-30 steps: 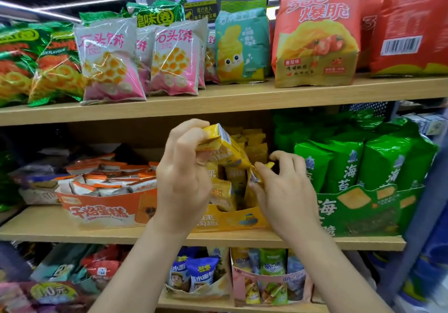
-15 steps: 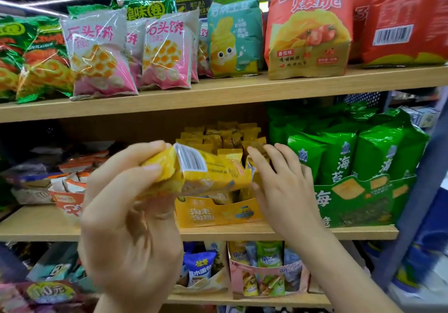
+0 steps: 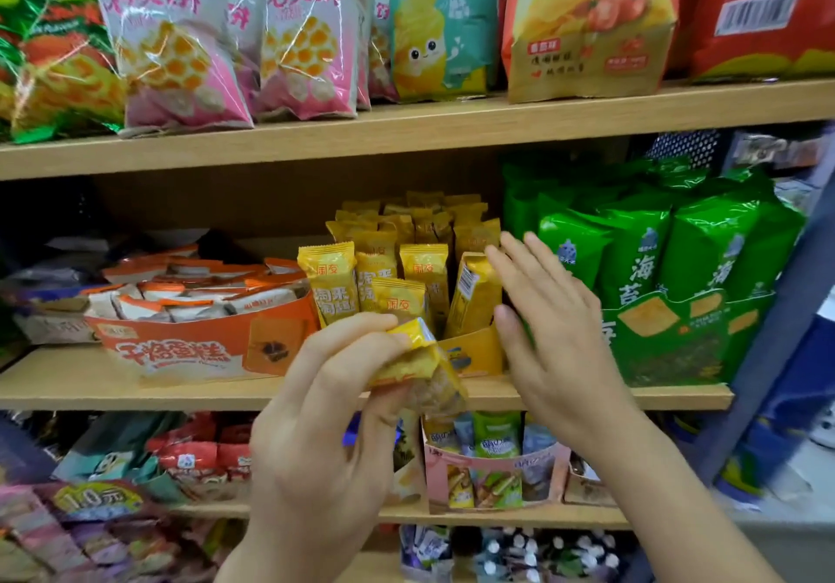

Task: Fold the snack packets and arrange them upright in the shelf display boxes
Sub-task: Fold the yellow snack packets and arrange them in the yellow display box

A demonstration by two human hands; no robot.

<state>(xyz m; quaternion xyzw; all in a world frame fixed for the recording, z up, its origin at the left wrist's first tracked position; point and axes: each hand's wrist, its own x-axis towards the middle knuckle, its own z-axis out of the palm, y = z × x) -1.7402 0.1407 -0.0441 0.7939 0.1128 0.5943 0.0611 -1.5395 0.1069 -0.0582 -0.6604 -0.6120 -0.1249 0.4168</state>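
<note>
Shelving of pale wood [image 3: 135, 390] carries the goods, and toward the left end of its middle board sits an orange cardboard display box [image 3: 180, 347] of white-and-orange wrapped cakes. Next along, the left hand [image 3: 325, 429] pinches a crumpled yellow foil snack packet [image 3: 418, 368] between thumb and fingertips, held in front of the board's front edge. Behind it stands the yellow cardboard display box [image 3: 474, 350], its yellow packets [image 3: 332, 280] upright in rows. The right hand [image 3: 555, 325] is spread flat, gripping nothing, fingers against the box's right side beside a tilted packet. Green seaweed packs [image 3: 641, 261] fill the board's right end.
</note>
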